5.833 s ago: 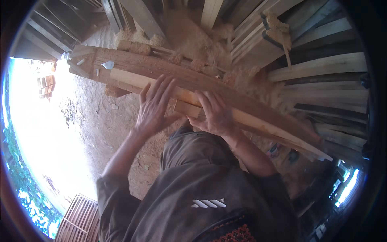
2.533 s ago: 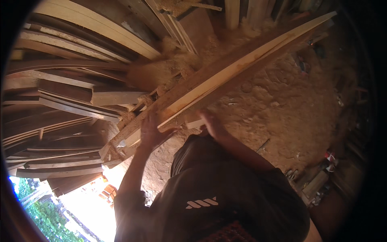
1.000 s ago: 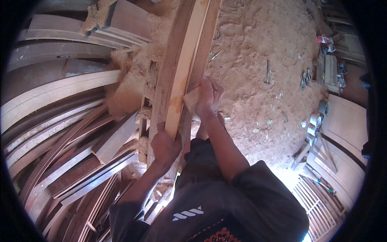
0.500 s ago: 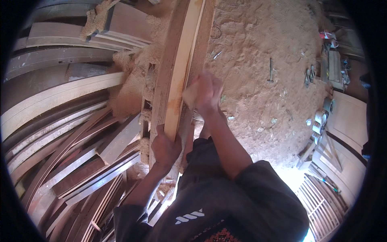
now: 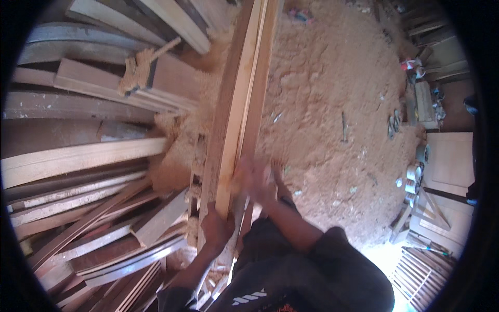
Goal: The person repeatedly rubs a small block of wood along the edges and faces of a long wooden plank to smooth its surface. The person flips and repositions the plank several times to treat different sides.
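Note:
A long pale strip of wood (image 5: 238,109) lies along a darker beam (image 5: 220,125) running away from me. My left hand (image 5: 217,228) is closed around the strip's near end. Close by, my right hand (image 5: 255,179) is at the strip's right edge, smeared by motion. Under its fingers shows a blurred tan piece (image 5: 239,179), flat and sheet-like, perhaps sandpaper; its exact kind is unclear. The strip's far end runs out of the top of the picture.
Stacked boards (image 5: 83,161) fill the left side, with sawdust (image 5: 171,169) heaped between them and the beam. Right of the beam stretches a dusty floor (image 5: 322,99) with a thin tool (image 5: 344,127) lying on it. Pale panels (image 5: 449,161) lean at the far right.
My right hand has come back toward me along the strip with the tan piece. The left hand still grips the near end. The whole view has shifted slightly.

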`<state>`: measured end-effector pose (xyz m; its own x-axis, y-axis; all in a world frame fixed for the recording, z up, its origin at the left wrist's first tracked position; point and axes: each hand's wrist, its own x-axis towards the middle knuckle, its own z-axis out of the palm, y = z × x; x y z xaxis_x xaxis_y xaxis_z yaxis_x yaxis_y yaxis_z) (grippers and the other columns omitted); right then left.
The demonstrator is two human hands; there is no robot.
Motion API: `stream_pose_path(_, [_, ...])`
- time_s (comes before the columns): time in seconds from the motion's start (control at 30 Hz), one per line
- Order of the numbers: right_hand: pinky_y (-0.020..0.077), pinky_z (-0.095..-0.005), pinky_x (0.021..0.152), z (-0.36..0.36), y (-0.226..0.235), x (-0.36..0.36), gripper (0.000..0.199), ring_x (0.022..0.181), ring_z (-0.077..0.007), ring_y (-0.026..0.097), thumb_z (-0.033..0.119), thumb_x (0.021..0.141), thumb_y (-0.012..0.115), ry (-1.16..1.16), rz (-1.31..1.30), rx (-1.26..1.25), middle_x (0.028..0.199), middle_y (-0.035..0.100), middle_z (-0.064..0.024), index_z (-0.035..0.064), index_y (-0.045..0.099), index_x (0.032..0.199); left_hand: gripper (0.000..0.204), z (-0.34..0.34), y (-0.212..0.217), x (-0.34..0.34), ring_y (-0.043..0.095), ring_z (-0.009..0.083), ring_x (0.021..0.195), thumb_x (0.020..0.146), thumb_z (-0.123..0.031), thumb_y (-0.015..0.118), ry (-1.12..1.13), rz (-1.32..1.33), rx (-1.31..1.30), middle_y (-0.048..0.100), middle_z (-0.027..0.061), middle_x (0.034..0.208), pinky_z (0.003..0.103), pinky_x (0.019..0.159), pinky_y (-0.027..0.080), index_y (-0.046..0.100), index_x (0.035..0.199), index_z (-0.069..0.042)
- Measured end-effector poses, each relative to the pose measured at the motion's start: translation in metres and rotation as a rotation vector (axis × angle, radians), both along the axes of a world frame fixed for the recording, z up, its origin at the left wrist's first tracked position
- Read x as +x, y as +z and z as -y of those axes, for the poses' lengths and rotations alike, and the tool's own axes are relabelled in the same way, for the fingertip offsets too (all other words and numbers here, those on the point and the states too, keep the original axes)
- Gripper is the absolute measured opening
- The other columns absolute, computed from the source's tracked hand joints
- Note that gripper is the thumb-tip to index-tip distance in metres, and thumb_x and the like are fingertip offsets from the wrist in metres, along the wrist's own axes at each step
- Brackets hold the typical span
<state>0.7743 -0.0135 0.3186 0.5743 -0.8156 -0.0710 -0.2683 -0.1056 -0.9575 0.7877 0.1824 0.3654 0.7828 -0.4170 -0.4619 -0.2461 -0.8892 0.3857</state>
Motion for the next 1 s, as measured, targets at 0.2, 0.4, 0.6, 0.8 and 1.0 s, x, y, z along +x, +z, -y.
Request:
stream_pose_path(0.2, [0.0535, -0.0475, 0.079, 0.060, 0.071, -0.003, 0.043, 0.085, -0.0374, 0.073, 0.044, 0.105, 0.066, -0.135, -0.067, 0.333, 0.087, 0.075, -0.0200, 0.0019, 0.074, 0.096, 0.060, 0.003, -0.006, -0.003, 0.075, 0.0511, 0.082, 0.091, -0.032, 0.078, -0.011, 0.019, 0.028, 0.075, 0.0289, 0.087, 0.061, 0.079, 0.059, 0.049, 0.135, -0.003])
stream_pose_path(0.4, [0.0563, -0.0493, 0.074, 0.052, 0.050, 0.004, 0.030, 0.083, -0.0373, 0.071, 0.039, 0.104, 0.069, 0.456, -0.097, -0.408, 0.089, 0.069, -0.0188, 0.0086, 0.072, 0.104, 0.064, 0.000, -0.014, -0.008, 0.075, 0.0526, 0.091, 0.089, -0.034, 0.080, 0.013, -0.005, 0.011, 0.076, 0.0283, 0.093, 0.065, 0.087, 0.057, 0.048, 0.137, -0.006])
stream_pose_path(0.6, [0.0592, -0.0572, 0.076, 0.044, 0.052, 0.033, 0.024, 0.088, -0.0428, 0.072, 0.034, 0.099, 0.069, 0.789, -0.199, -0.720, 0.090, 0.068, -0.0207, 0.0102, 0.073, 0.101, 0.068, -0.002, -0.015, -0.011, 0.074, 0.0528, 0.093, 0.086, -0.031, 0.084, 0.012, -0.030, 0.000, 0.076, 0.0288, 0.099, 0.064, 0.091, 0.054, 0.050, 0.139, -0.007])
stream_pose_path(0.8, [0.0609, -0.0538, 0.067, 0.209, 0.075, 0.129, 0.025, 0.078, -0.0402, 0.075, 0.035, 0.099, 0.067, 0.589, -0.258, -0.917, 0.084, 0.073, -0.0179, 0.0110, 0.074, 0.100, 0.069, -0.009, -0.022, -0.017, 0.073, 0.0511, 0.090, 0.085, -0.028, 0.081, 0.025, -0.010, -0.045, 0.076, 0.0271, 0.097, 0.061, 0.085, 0.055, 0.050, 0.143, -0.008])
stream_pose_path(1.0, [0.0613, -0.0531, 0.062, 0.364, 0.083, 0.217, 0.023, 0.070, -0.0394, 0.075, 0.034, 0.099, 0.068, 0.454, -0.225, -1.129, 0.082, 0.075, -0.0173, 0.0126, 0.076, 0.096, 0.070, -0.016, -0.025, -0.026, 0.074, 0.0428, 0.076, 0.078, -0.029, 0.082, 0.016, 0.115, -0.073, 0.077, 0.0215, 0.094, 0.056, 0.071, 0.055, 0.057, 0.140, -0.009])
